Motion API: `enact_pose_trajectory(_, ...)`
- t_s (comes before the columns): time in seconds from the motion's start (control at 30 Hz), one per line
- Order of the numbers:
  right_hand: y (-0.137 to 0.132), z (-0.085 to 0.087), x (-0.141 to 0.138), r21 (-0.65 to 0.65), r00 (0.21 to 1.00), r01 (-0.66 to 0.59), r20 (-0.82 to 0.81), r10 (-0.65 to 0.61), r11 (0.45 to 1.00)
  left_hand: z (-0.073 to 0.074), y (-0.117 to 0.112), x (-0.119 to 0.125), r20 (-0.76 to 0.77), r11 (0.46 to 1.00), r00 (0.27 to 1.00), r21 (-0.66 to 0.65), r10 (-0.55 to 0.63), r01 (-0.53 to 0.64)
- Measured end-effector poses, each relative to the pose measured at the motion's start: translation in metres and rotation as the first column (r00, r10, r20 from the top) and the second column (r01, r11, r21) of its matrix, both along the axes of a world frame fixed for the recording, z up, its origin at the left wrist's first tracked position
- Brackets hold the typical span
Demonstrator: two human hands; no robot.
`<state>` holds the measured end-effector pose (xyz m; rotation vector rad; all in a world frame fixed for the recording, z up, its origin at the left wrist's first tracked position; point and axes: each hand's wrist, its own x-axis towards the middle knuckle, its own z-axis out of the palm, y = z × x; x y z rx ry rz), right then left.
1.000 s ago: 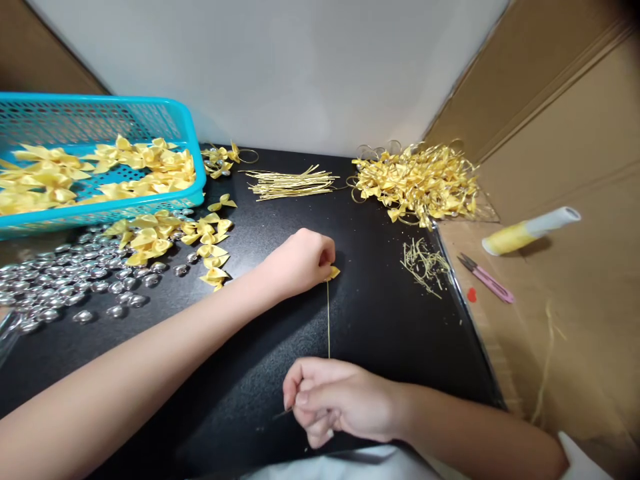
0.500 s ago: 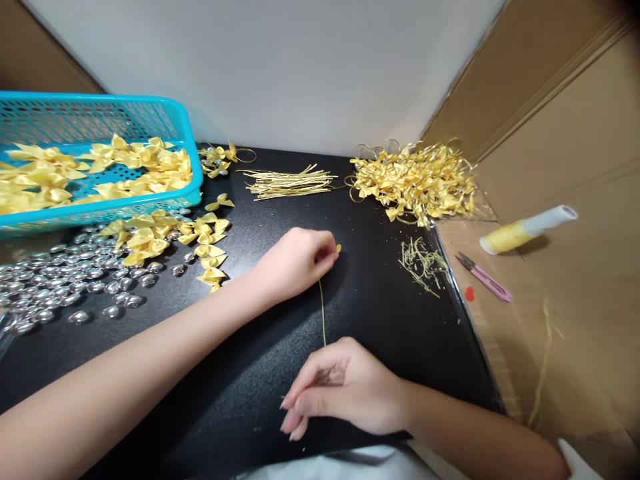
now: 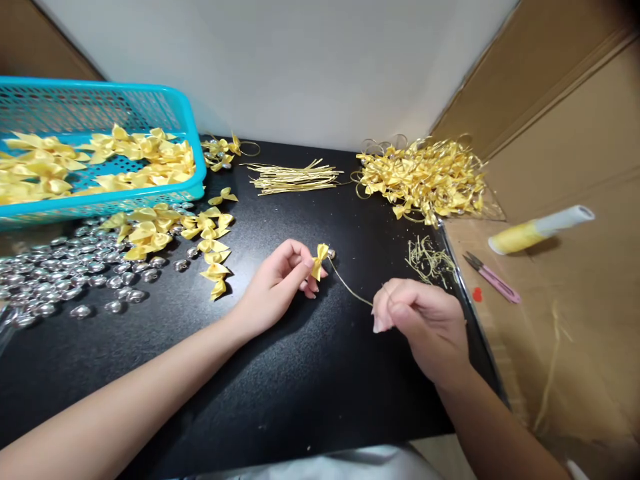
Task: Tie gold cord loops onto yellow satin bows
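Note:
My left hand [image 3: 283, 283] pinches a small yellow ribbon bow [image 3: 320, 261] over the middle of the black table. A silver bead [image 3: 331, 254] shows just behind the bow. From there a thin gold cord [image 3: 350, 288] curves down to my right hand [image 3: 423, 323], whose closed fingers hold its other end. Loose silver beads [image 3: 115, 307] and several yellow bows [image 3: 214, 257] lie left of my left hand. Beyond both hands is a bundle of straight gold cords [image 3: 295, 178].
A blue basket [image 3: 197, 157] of yellow bows stands at the left. Finished-looking looped bows form a pile [image 3: 425, 177] at the back right, near cord scraps [image 3: 430, 261]. Pink-handled snips [image 3: 493, 279] and a yellow-wrapped tube [image 3: 540, 230] lie on the cardboard at right.
My left hand has turned so the bow and bead show. My right hand has moved up and right from the table's front, and now grips the cord's end.

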<state>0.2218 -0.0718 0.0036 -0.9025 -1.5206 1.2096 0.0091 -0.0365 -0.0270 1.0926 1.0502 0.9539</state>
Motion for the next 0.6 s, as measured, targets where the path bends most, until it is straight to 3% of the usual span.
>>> enact_pose_trajectory(0.13, 0.004, 0.001, 0.002, 0.121, 0.993, -0.088, 0.085, 0.077, 0.989, 0.0, -0.001, 0.002, 0.071, 0.999, 0.997, -0.035, -0.019, 0.021)
enact_pose_trajectory(0.27, 0.01, -0.002, -0.002, 0.201, 0.95, -0.002, 0.307, -0.061, 0.98, 0.001, -0.002, 0.003, 0.17, 0.988, 0.982, -0.111, -0.086, 0.106)
enact_pose_trajectory(0.37, 0.014, -0.01, -0.009, 0.054, 0.946, 0.075, 0.312, -0.088, 0.996, 0.001, -0.004, 0.004, 0.191, 0.975, 0.972, -0.146, -0.138, 0.167)
enact_pose_trajectory(0.5, 0.013, -0.019, -0.021, -0.17, 0.988, 0.05, 0.154, -0.024, 0.984, -0.002, -0.008, 0.004, 0.14, 0.98, 0.976, -0.083, -0.169, 0.182)
enact_pose_trajectory(0.6, 0.01, -0.021, -0.026, -0.199, 0.991, 0.086, 0.115, -0.063, 0.976, -0.003, -0.012, 0.004, 0.058, 0.989, 0.988, -0.028, -0.143, 0.144)
